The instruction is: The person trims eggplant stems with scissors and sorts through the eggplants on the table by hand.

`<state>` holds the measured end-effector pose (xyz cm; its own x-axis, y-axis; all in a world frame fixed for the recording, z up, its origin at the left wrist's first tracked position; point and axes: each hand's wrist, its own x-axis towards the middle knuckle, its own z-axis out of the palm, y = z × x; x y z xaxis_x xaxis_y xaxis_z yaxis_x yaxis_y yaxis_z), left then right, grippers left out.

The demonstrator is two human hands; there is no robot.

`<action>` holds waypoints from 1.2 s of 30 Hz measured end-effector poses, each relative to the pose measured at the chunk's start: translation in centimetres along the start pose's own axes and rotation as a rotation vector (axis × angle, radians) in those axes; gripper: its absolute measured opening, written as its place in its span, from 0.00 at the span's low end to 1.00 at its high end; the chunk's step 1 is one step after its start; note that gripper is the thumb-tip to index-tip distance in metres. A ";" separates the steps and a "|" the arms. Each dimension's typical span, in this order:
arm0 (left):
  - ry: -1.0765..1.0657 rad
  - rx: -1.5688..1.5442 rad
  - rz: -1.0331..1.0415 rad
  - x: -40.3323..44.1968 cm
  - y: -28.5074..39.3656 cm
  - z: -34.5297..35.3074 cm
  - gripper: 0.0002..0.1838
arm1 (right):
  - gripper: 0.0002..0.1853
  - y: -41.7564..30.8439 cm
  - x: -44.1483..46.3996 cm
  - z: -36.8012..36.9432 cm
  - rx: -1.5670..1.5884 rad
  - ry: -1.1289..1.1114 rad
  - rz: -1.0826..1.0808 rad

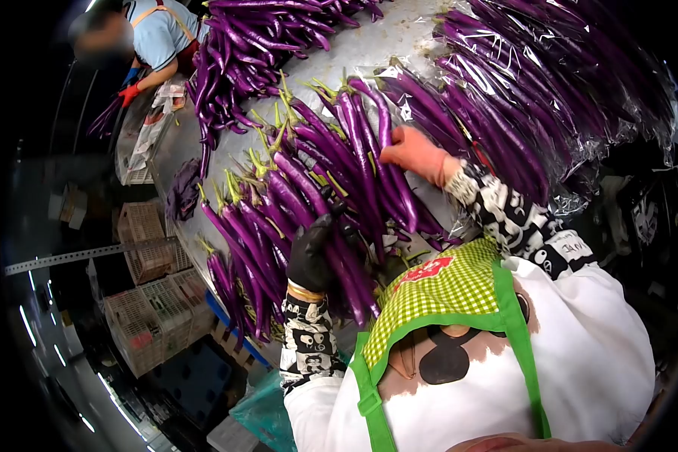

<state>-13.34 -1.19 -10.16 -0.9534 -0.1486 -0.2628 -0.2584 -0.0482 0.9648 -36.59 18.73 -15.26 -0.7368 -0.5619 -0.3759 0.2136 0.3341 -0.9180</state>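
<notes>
Long purple eggplants point(320, 147) with green stems lie in rows on the metal table in front of me. My left hand point(313, 255), in a black glove, is closed around an eggplant point(346, 271) near the table's front edge. Its fingertips are partly lost among the dark skins. To the right, my right hand point(418, 154) wears an orange-red glove. Thumb and fingers are pinched at the side of another eggplant point(384, 117); part of the grip is hidden behind the hand.
Eggplants in clear plastic bags point(550, 83) cover the table's right side. A loose heap point(256, 45) lies at the back. Plastic crates point(154, 320) stand on the floor at left. Beyond them, a co-worker in red gloves point(130, 94) handles eggplants. The metal tabletop point(384, 38) shows between piles.
</notes>
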 end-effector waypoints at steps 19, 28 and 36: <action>0.365 0.829 0.717 0.5 -1.3 -2.9 0.19 | 0.33 6.1 -5.0 3.4 -0.676 0.255 -0.389; 0.128 -0.467 0.079 -0.8 -6.1 -9.5 0.21 | 0.29 3.6 -3.6 2.2 -1.137 0.168 -0.130; 0.000 -0.459 -0.004 -3.1 -3.2 -7.9 0.22 | 0.17 -1.9 -2.3 -4.0 0.251 -0.336 0.131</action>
<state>-8.32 -8.35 -12.46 -0.9524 -0.1475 -0.2669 -0.1665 -0.4817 0.8604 -37.81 22.40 -12.14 -0.4522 -0.7559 -0.4735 0.4709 0.2485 -0.8464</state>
